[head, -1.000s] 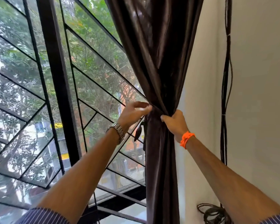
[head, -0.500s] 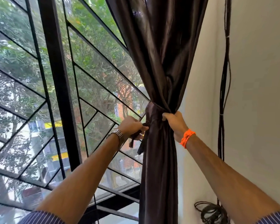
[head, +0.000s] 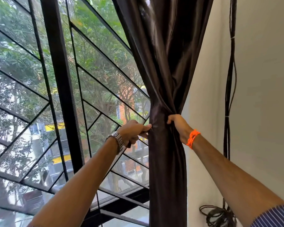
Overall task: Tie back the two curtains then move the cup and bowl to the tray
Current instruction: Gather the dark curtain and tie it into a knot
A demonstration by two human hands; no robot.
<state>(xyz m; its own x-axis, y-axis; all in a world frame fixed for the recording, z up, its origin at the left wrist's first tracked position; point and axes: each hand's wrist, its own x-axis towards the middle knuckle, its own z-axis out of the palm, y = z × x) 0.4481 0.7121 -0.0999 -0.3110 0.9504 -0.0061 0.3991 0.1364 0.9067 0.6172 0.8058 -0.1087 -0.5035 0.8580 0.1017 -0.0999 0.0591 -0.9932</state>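
A dark brown curtain [head: 166,66] hangs gathered at the right edge of the window and is cinched at its waist by a band of the same fabric [head: 159,112]. My left hand [head: 134,131], with a metal watch on the wrist, grips a dark end of that tie at the curtain's left side. My right hand [head: 179,123], with an orange wristband, clutches the bunched fabric on the curtain's right side at the same height. The second curtain, the cup, the bowl and the tray are out of view.
A large window with a black frame [head: 61,89] and slanted bars fills the left. A pale wall [head: 261,95] is on the right, with black cables [head: 229,79] running down it to a coil [head: 218,215] near the floor.
My left hand dropped from the top of the gathered waist and closed on the tie end. The fabric band now sits wrapped round the curtain, and both hands hold a little lower.
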